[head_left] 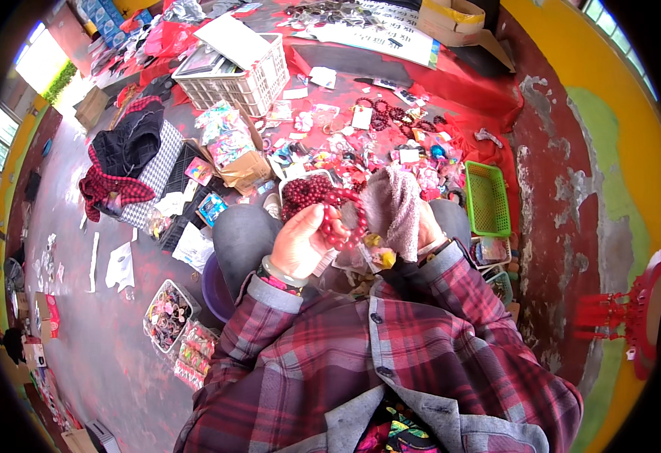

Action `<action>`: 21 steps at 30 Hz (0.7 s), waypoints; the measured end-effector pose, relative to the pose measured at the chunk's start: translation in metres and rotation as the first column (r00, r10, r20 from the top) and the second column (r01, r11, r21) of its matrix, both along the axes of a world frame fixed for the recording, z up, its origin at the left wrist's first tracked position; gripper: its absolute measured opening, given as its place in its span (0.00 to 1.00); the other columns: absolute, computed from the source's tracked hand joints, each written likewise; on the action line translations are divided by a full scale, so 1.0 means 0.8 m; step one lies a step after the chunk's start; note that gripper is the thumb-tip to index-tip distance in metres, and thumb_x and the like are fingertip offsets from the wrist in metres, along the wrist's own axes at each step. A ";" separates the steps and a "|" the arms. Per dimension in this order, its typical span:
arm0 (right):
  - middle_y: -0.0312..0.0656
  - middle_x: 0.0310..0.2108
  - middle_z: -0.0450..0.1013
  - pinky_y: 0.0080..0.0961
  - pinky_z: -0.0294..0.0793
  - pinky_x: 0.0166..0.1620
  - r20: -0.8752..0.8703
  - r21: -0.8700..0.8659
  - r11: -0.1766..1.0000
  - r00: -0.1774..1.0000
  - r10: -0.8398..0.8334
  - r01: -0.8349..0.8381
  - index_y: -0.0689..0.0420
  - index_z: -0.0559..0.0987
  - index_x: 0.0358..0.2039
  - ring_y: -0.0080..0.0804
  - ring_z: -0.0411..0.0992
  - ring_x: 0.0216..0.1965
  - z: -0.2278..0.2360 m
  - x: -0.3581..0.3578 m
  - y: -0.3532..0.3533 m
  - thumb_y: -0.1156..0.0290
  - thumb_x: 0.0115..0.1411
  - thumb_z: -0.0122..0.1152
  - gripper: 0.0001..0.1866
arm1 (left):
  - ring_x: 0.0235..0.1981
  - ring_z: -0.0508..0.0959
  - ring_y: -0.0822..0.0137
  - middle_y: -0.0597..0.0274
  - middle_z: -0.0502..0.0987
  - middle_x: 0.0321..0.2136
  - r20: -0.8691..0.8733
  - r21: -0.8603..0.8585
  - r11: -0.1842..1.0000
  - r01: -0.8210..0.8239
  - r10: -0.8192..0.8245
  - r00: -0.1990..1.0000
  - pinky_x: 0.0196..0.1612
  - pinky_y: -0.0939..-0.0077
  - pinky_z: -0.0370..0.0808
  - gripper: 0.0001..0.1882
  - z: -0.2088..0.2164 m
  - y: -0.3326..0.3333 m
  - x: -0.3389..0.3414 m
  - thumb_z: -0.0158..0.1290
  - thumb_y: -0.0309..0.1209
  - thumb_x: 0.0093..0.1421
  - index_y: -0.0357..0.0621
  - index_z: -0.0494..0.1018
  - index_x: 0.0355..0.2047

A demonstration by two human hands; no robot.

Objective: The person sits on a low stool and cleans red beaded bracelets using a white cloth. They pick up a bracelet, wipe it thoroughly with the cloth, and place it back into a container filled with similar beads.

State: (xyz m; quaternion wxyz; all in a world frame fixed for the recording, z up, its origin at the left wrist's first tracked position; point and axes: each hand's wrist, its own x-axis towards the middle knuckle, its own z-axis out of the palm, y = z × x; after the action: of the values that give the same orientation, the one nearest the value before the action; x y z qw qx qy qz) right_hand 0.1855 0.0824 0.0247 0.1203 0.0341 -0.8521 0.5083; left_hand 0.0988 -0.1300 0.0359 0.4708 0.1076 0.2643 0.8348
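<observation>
My left hand (298,243) is closed on a dark red bead bracelet (359,220), whose loop hangs out past the fingertips. A greyish-pink cloth (392,205) is draped from my right hand (427,226), which grips its right side; the cloth covers most of those fingers. Bracelet and cloth are close together in front of my chest, and I cannot tell whether they touch. Just beyond my left hand, more dark red bead bracelets (302,190) are heaped in a pale container. Small yellow pieces (385,259) show below the cloth, between my knees.
An empty green plastic basket (487,200) stands at the right, near the peeling wall (545,249). Small accessories (428,170) are strewn on red cloth ahead. Farther back is a white crate (262,79). A cardboard box of packets (244,170) and a tray of trinkets (168,313) are at the left.
</observation>
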 end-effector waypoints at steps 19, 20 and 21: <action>0.46 0.36 0.74 0.29 0.75 0.37 0.091 -0.991 -0.081 0.977 0.193 0.108 0.62 0.71 0.45 0.35 0.74 0.34 0.023 0.002 -0.045 0.70 0.60 0.52 0.14 | 0.36 0.76 0.57 0.51 0.74 0.32 0.009 0.023 0.984 0.176 -0.177 0.984 0.46 0.60 0.71 0.19 -0.017 0.009 0.011 0.43 0.42 0.64 0.35 0.70 0.37; 0.46 0.35 0.74 0.29 0.75 0.37 0.099 -0.993 -0.048 0.977 0.189 0.110 0.63 0.71 0.44 0.35 0.74 0.34 0.018 0.000 -0.044 0.71 0.60 0.52 0.13 | 0.35 0.76 0.58 0.52 0.75 0.31 -0.047 -0.049 0.983 0.178 -0.181 0.982 0.45 0.62 0.72 0.18 -0.019 0.008 0.009 0.43 0.40 0.64 0.35 0.70 0.37; 0.48 0.32 0.74 0.30 0.75 0.37 0.104 -0.994 0.000 0.969 0.225 0.107 0.63 0.70 0.45 0.38 0.74 0.32 0.012 0.002 -0.042 0.68 0.61 0.49 0.15 | 0.35 0.76 0.59 0.53 0.75 0.31 -0.103 -0.120 0.977 0.175 -0.188 0.977 0.44 0.63 0.73 0.17 -0.022 0.008 0.006 0.43 0.39 0.64 0.36 0.70 0.37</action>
State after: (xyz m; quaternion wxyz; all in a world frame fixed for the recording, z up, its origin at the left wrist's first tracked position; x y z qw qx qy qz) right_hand 0.1867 0.0491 0.0342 -0.0140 -0.0847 -0.2482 0.9649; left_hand 0.1038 -0.1236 0.0186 0.5345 0.1525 0.3257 0.7648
